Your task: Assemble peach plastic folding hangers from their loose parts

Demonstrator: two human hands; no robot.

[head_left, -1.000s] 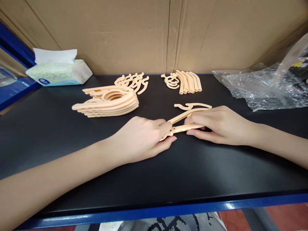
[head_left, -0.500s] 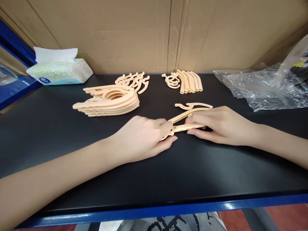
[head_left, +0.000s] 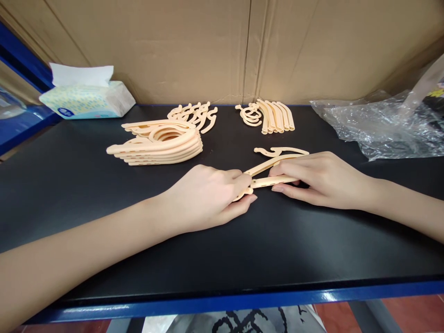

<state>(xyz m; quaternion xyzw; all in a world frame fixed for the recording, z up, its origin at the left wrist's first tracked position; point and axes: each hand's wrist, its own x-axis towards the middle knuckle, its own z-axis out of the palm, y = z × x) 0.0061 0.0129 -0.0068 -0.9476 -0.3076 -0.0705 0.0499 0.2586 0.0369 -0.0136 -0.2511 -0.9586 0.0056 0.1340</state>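
Observation:
My left hand (head_left: 204,196) and my right hand (head_left: 317,178) meet at mid-table, both closed on a pair of peach plastic hanger arms (head_left: 265,173) that lie low over the black table top (head_left: 86,194). The left fingers pinch the joined end; the right fingers press on the outer part. Just beyond them lies a loose peach hook piece (head_left: 280,151). How the arms join is hidden under the left fingers.
A stack of assembled peach hangers (head_left: 159,143) lies left of centre. Behind it are loose hook pieces (head_left: 196,114), and a row of arm pieces (head_left: 272,115) near the cardboard wall. A tissue pack (head_left: 86,97) sits far left, crumpled clear plastic (head_left: 385,125) far right.
Hardly anything: both hands keep their grip on the hanger arms, and the view has shifted slightly.

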